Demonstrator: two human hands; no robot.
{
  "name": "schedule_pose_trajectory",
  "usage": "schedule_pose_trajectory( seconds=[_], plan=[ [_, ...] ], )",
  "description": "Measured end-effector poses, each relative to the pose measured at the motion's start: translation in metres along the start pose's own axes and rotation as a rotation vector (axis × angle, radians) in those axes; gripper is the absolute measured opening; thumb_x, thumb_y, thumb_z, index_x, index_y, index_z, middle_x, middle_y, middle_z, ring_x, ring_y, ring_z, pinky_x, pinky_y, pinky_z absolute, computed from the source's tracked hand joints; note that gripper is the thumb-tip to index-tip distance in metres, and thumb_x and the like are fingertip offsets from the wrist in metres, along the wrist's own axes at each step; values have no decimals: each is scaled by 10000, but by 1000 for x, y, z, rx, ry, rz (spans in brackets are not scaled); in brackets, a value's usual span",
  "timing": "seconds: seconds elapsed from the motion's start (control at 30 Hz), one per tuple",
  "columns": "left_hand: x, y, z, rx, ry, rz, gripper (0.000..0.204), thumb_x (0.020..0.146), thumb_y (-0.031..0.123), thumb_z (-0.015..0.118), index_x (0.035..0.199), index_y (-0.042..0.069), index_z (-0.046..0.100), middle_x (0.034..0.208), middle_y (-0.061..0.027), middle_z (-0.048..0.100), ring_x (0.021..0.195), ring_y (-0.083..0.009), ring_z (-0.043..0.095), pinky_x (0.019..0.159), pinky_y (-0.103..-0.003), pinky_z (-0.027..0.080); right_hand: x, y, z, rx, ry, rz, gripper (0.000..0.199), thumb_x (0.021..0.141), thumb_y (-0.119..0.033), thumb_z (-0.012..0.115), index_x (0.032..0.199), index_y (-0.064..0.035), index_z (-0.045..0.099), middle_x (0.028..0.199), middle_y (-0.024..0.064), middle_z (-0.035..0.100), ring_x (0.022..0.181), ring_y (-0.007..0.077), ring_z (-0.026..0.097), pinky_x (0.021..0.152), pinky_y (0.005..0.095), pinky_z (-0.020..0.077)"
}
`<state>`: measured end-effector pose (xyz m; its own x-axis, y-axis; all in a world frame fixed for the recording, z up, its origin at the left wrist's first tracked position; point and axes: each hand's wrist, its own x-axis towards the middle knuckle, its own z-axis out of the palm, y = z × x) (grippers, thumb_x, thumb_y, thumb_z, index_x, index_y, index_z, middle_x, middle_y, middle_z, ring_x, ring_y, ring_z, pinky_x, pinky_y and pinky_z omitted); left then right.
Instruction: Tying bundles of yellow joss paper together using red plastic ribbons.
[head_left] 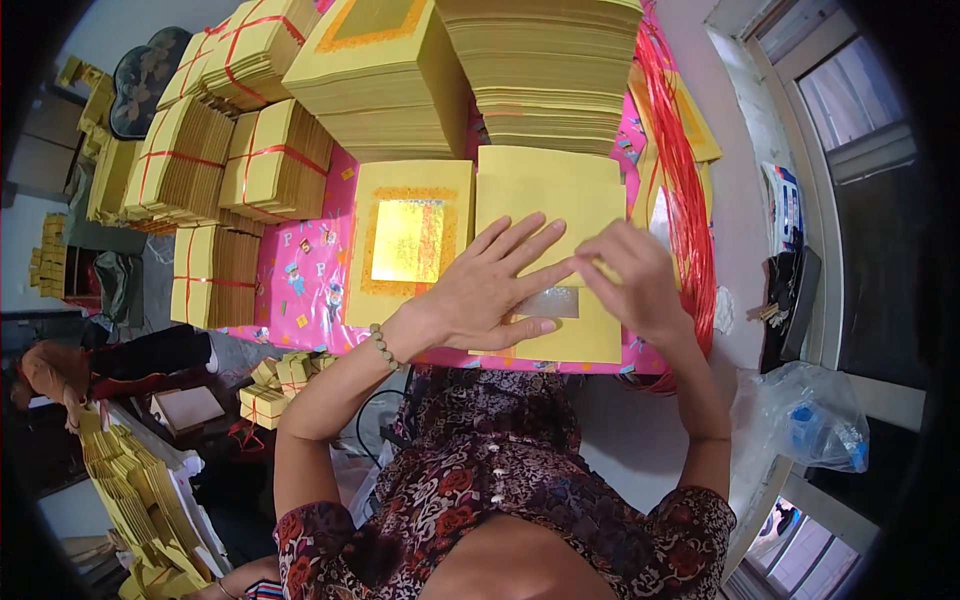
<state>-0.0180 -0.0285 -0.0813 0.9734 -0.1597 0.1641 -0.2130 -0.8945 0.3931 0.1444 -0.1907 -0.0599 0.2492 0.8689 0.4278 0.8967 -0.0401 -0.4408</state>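
Observation:
My left hand (498,285) lies flat with fingers spread on a plain yellow paper sheet (580,200). Part of a silvery foil patch (552,302) shows on that sheet between its fingers and thumb. Close by on the right, my right hand (632,280) is raised a little, thumb and fingertips drawn together in a pinch beside the left fingertips. What it pinches, if anything, I cannot make out. Left of the sheet lies yellow paper with a gold foil square (405,240) in an orange patterned border, partly under my left wrist.
Tall stacks of yellow paper (550,70) stand at the back of the pink patterned tablecloth (295,270). Bundles tied with red ribbon (275,165) are piled at the left. Red plastic strands (685,200) hang along the right edge. Another person's arm (65,385) shows at far left.

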Motion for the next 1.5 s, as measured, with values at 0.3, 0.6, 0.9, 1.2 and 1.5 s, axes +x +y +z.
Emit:
schedule_pose_trajectory(
  seconds=[0.3, 0.6, 0.9, 1.2, 1.5],
  plan=[
    [1, 5, -3, 6, -48, -24, 675, 910, 533, 484, 1460, 161, 364, 1529, -182, 252, 1411, -381, 216, 1147, -518, 169, -18, 7, 8, 72, -70, 18, 140, 789, -142, 719, 814, -65, 604, 714, 74, 541, 678, 260, 554, 622, 379, 416],
    [2, 0, 1, 41, -64, -33, 706, 898, 567, 481, 1464, 164, 359, 1536, -175, 243, 1419, -376, 202, 1148, -520, 160, -21, 14, 14, 68, -121, 64, 170, 784, -173, 714, 799, -80, 573, 745, 61, 532, 725, 254, 566, 653, 380, 432],
    [3, -2, 4, 31, -57, -33, 705, 899, 569, 478, 1482, 201, 329, 1544, -171, 227, 1424, -382, 186, 1148, -531, 149, -27, 21, 15, 198, -55, 15, 132, 758, -78, 738, 785, -33, 617, 754, 77, 561, 707, 233, 549, 625, 346, 419],
    [1, -3, 8, 54, -34, -14, 697, 911, 578, 451, 1485, 203, 326, 1543, -174, 228, 1424, -380, 187, 1151, -522, 148, -40, 28, 14, 209, 58, 103, 129, 771, -128, 724, 794, -51, 624, 745, 54, 537, 733, 221, 517, 685, 345, 389],
    [0, -8, 11, 91, -17, -4, 722, 909, 618, 424, 1479, 184, 335, 1539, -176, 235, 1427, -372, 183, 1159, -517, 137, -14, 6, 11, 113, -37, 21, 143, 790, -198, 716, 800, -88, 625, 691, 26, 550, 687, 211, 546, 640, 351, 384]
  ],
)
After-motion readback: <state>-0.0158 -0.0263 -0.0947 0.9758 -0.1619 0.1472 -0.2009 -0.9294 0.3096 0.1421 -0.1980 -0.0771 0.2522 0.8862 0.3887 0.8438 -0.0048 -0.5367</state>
